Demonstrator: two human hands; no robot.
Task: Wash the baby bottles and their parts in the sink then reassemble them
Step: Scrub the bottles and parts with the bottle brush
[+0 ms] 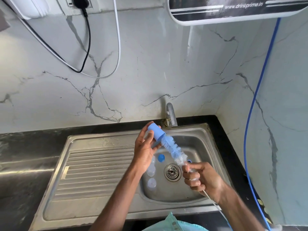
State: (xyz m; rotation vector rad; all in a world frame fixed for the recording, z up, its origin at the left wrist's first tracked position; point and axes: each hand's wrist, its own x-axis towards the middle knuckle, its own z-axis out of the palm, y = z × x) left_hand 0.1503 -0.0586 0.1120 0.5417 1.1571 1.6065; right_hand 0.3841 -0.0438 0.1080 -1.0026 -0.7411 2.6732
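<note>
My left hand holds a light blue bottle cap over the sink, open end toward the lower right. A blue and white bottle brush has its tip at the cap's mouth. My right hand grips the brush by its soapy lower end, and the white handle runs out behind my wrist. In the sink basin lie a small blue ring and clear bottle parts, partly hidden by my left forearm.
A metal tap stands at the back of the sink with no water visibly running. The ribbed drainboard lies to the left, and the drain sits mid-basin. A blue hose hangs along the right wall; cables hang upper left.
</note>
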